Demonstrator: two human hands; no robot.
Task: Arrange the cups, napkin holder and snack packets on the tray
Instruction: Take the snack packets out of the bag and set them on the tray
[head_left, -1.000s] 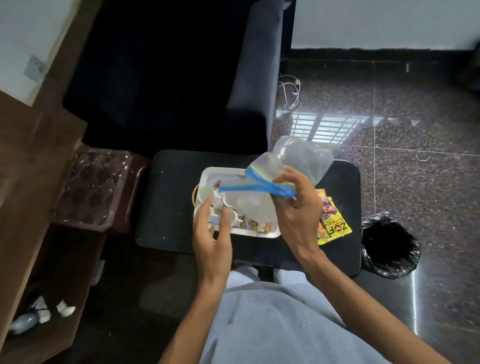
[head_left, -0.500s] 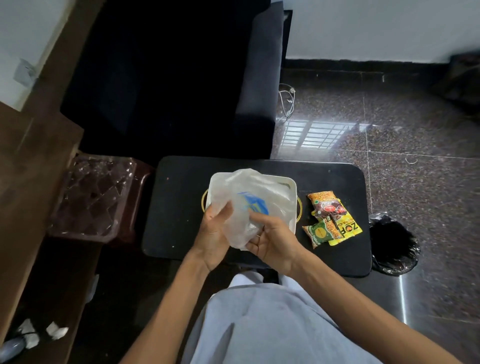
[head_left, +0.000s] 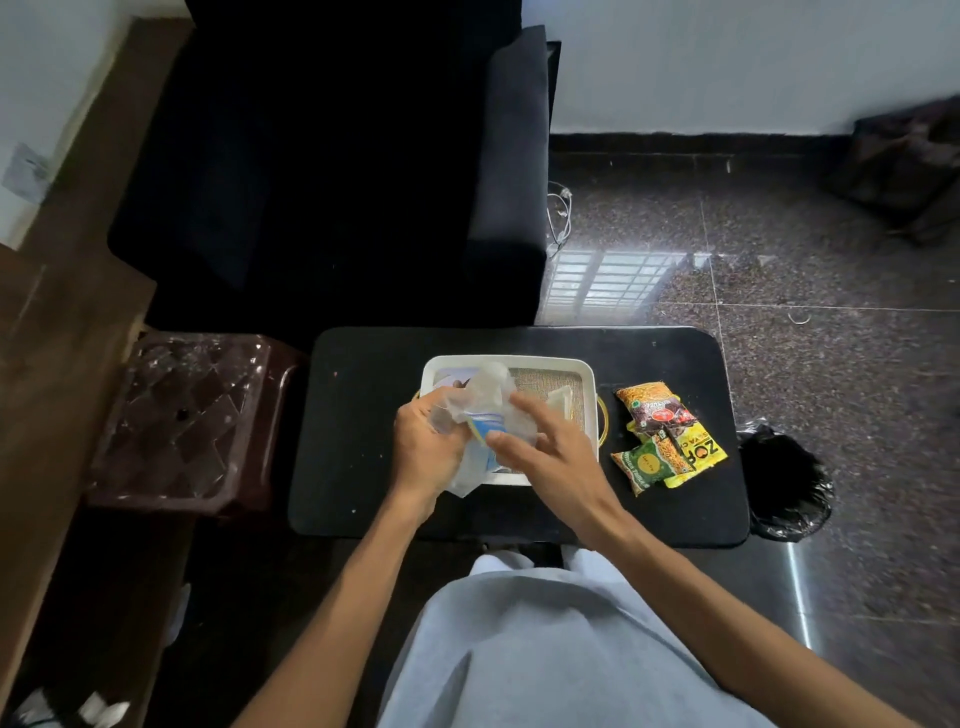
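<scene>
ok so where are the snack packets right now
In the head view, the snack packets lie in a small overlapping pile on the black table, just to the right of the white tray and outside it, with the black bin bag beyond.

Item count, head view:

- Hands: two. One left hand (head_left: 423, 449) and one right hand (head_left: 553, 454), both over the tray.
- Tray: one white tray (head_left: 584, 382) on the black surface (head_left: 363, 415).
- Plastic bag: one clear, crumpled plastic bag (head_left: 480, 402) with blue print, between the hands.
- Snack packets: three visible in an overlapping group right of the tray: one orange-and-dark packet (head_left: 653, 408), one yellow packet (head_left: 698, 452), one green packet (head_left: 644, 465). Anything beneath them cannot be counted.
- Cups and napkin holder: the tray contents are largely covered by the bag and hands; no count possible.
- Bin liner: one black bin liner (head_left: 784, 480) on the floor.
- Stool: one brown stool (head_left: 182, 415) left of the surface.
</scene>
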